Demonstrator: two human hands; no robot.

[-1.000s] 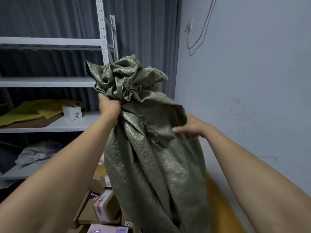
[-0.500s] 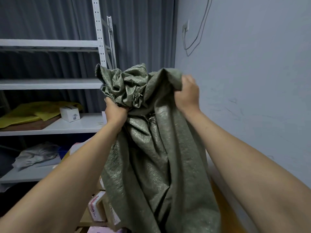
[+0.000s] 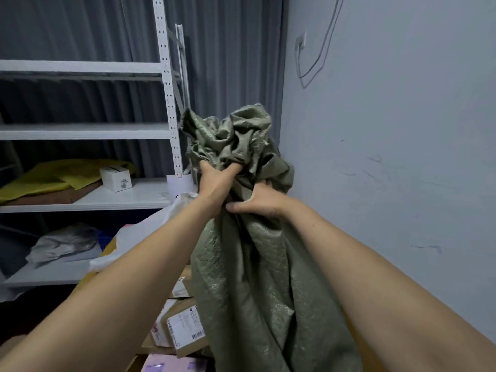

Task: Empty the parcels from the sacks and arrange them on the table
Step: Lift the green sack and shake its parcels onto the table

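A green woven sack hangs in front of me, held up at chest height with its bunched end on top. My left hand grips the crumpled top of the sack. My right hand grips the sack cloth just below and to the right of the left hand. Below the sack lie several cardboard parcels with printed labels, and a pink parcel shows at the bottom edge. The sack's lower part hides the surface under it.
A white metal shelf rack stands at the left with a small white box, yellow bags and a grey bag. A white bag lies behind my left forearm. A blue-grey wall is close on the right.
My right hand has come down from the sack's upper right edge and now grips the cloth lower, close beside my left hand. The sack top is more bunched.
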